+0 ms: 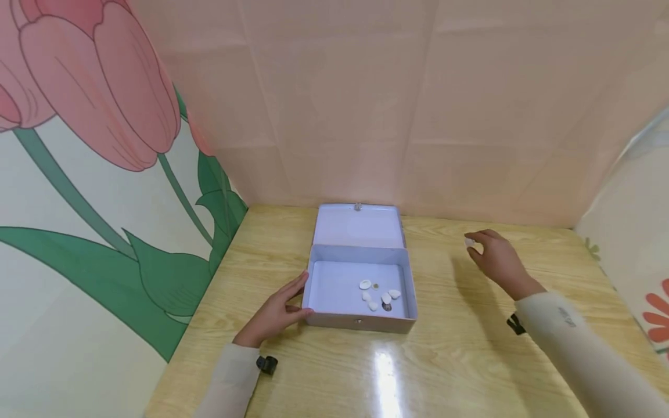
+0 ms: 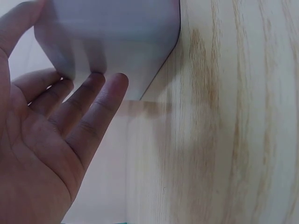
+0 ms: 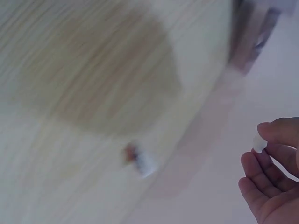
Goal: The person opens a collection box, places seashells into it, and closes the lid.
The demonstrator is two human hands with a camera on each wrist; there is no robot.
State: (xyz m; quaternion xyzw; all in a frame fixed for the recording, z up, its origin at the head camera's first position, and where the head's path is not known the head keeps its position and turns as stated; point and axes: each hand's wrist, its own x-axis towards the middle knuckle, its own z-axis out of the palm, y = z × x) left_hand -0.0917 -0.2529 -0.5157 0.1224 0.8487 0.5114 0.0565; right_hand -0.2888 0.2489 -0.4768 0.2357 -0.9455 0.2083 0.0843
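Over the right half of the desk (image 1: pixel 439 371), toward its back edge, the right hand (image 1: pixel 499 260) pinches a small white shell (image 3: pixel 259 143) between thumb and forefinger, its other fingers loosely bent; the grip looks slight, so a careless squeeze could shoot the shell out and send it skidding across the smooth wood. Left of the desk's middle stands an open tin box (image 1: pixel 324 321), its lid (image 1: pixel 358 225) laid back toward the back edge, with white shells (image 1: pixel 394 294) and one dark piece (image 1: pixel 387 307) nearer its front right corner. Against its left wall rests the left hand (image 1: pixel 273 316), fingers slightly spread (more a touch than a clasp, I think), so too hard a push might slide the box and jostle its contents; a blurred brown-and-white item (image 3: pixel 141 162) near the desk's back edge could be knocked by a low sweep of the right hand
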